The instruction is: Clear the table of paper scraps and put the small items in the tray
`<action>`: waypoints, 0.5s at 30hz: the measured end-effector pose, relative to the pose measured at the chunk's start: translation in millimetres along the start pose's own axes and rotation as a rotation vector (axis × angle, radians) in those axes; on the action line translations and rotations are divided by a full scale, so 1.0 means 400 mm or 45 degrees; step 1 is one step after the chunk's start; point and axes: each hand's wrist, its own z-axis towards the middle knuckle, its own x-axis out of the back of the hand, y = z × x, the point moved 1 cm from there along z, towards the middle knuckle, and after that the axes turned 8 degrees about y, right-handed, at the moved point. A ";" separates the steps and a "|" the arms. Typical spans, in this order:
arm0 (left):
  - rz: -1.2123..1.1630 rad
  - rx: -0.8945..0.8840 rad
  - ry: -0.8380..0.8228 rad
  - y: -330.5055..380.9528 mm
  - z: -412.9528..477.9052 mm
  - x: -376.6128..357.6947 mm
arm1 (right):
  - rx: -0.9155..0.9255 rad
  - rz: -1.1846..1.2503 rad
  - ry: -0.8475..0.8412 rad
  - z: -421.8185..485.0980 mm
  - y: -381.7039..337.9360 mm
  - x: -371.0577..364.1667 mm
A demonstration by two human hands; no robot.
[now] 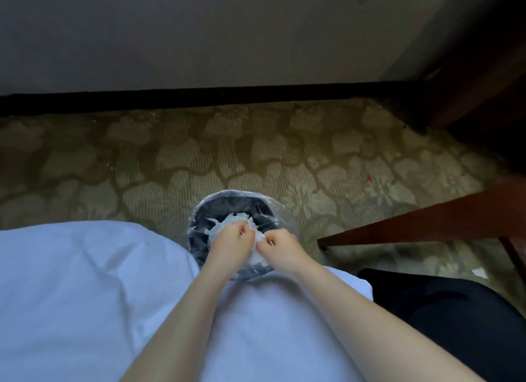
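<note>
A round black waste bin [227, 203] lined with clear plastic stands on the carpet below me. White paper scraps [227, 221] lie inside it. My left hand [232, 239] and my right hand [280, 246] are held together over the bin's opening, fingers curled. Between them they pinch a small white paper scrap [259, 236]. More white paper [256, 258] shows under my right hand. The tray and the small items are out of view.
A white cloth [85, 296] fills the lower left, reaching the bin. A dark wooden table edge [427, 222] juts in from the right. One paper scrap [480, 272] lies on the patterned carpet [170, 154] at right. A wall with a dark baseboard [199, 97] runs behind.
</note>
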 end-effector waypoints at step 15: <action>0.349 0.096 -0.178 -0.070 0.115 0.053 | -0.230 0.109 -0.138 0.134 -0.005 -0.109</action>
